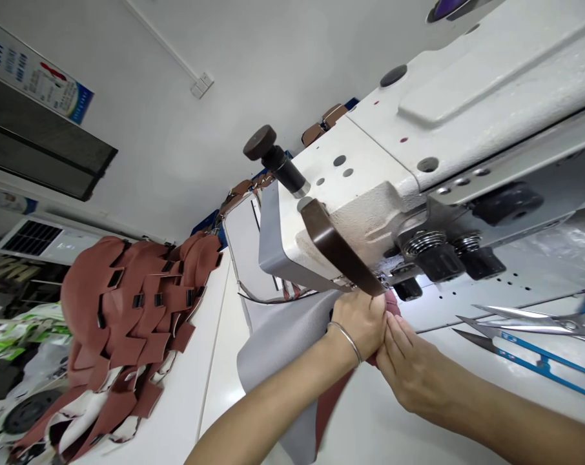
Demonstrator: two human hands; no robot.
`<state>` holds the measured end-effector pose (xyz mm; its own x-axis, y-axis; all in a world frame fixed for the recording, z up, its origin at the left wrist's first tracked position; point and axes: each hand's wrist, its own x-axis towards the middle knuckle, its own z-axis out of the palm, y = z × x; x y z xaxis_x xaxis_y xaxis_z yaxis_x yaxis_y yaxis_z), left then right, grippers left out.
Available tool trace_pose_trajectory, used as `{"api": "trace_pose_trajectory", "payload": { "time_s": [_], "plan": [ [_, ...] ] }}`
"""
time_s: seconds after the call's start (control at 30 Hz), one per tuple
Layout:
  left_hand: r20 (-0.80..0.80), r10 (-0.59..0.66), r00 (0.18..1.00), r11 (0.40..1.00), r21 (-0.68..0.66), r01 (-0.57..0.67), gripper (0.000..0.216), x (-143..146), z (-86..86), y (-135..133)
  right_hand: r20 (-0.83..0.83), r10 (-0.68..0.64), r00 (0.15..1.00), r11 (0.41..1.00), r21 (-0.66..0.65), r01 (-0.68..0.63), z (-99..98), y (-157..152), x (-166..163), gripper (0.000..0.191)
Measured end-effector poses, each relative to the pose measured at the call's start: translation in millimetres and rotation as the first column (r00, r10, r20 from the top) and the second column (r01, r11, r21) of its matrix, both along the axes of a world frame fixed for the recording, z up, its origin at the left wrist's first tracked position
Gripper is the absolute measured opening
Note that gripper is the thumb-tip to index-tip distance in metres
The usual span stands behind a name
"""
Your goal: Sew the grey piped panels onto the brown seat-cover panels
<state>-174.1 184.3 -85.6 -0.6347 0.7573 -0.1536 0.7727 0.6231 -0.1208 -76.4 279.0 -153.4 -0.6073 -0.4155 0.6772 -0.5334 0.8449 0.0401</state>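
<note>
My left hand, with a thin bangle on the wrist, is closed on a reddish-brown piece of material under the head of a white sewing machine. My right hand presses against it from the right, fingers pinched on the same piece. A brown strap runs down from the machine head toward the needle area just above my hands. Grey fabric lies under my left forearm. The needle itself is hidden behind my hands.
A pile of reddish-brown cut pieces with black buckles lies on the white table at the left. Scissors and blue-handled snips lie at the right. More brown pieces sit behind the machine.
</note>
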Motion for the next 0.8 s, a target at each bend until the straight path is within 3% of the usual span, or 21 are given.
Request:
{"api": "trace_pose_trajectory", "payload": {
  "time_s": [0.17, 0.37, 0.53, 0.8],
  "plan": [
    [-0.003, -0.014, 1.000, 0.999, 0.028, 0.014, 0.018, 1.6, -4.5, 3.6, 0.023, 0.024, 0.999, 1.000, 0.009, -0.024, 4.8, 2.5, -2.4, 0.040],
    [0.093, 0.085, 0.992, 0.996, 0.006, -0.086, 0.021, -1.1, -5.6, 9.3, 0.061, 0.076, 0.995, 0.992, 0.096, -0.082, 10.4, 10.8, -5.2, 0.039],
    [0.195, 0.138, 0.971, 0.984, 0.084, -0.157, 0.018, -2.3, -8.8, 10.1, 0.058, 0.088, 0.994, 0.991, 0.095, -0.093, 7.6, 12.9, -7.1, 0.040],
    [0.273, 0.248, 0.930, 0.963, 0.039, -0.268, 0.018, 1.0, 14.2, 17.1, 0.011, 0.094, 0.996, 0.989, 0.114, -0.094, -0.1, 16.4, -9.9, 0.044]
  ]
}}
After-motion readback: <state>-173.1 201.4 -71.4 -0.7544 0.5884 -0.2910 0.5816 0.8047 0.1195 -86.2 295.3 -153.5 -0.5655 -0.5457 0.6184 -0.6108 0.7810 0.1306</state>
